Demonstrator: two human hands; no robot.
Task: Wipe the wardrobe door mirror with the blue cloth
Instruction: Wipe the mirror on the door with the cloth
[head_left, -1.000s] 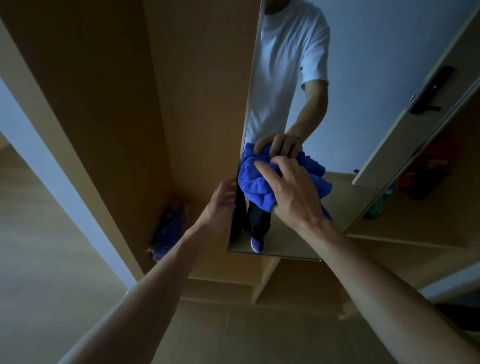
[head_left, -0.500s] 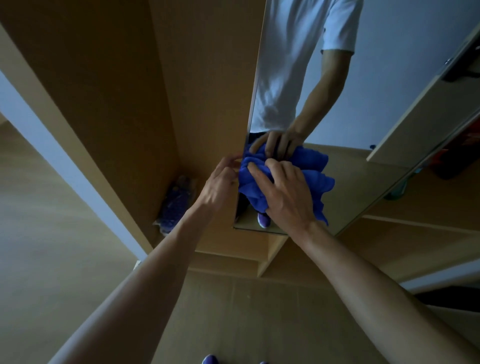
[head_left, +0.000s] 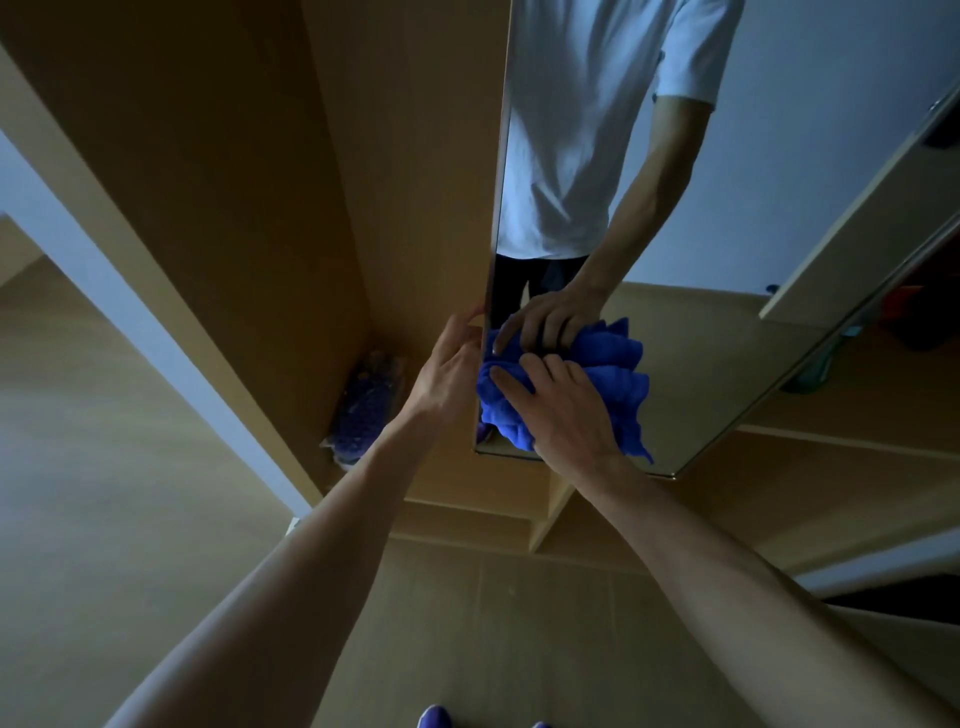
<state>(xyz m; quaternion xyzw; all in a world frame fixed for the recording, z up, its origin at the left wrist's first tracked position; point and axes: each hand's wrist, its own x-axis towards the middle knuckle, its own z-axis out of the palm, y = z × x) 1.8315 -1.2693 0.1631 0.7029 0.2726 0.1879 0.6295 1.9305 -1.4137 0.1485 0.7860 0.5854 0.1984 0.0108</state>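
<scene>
Our right hand (head_left: 566, 410), gripping the bunched cloth (head_left: 501, 415), has slid down the mirror (head_left: 701, 364) to its bottom-left corner while our left hand (head_left: 449, 374) still grips the door edge (head_left: 493, 234), so the wipe looks nearly done.

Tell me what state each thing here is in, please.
blue cloth: bunched up, pressed on the mirror's lower part.
mirror door: steadied at its left edge.
right hand: holds the cloth against the glass.
left hand: grips the door's edge.
bag: lying in the wardrobe corner.
</scene>
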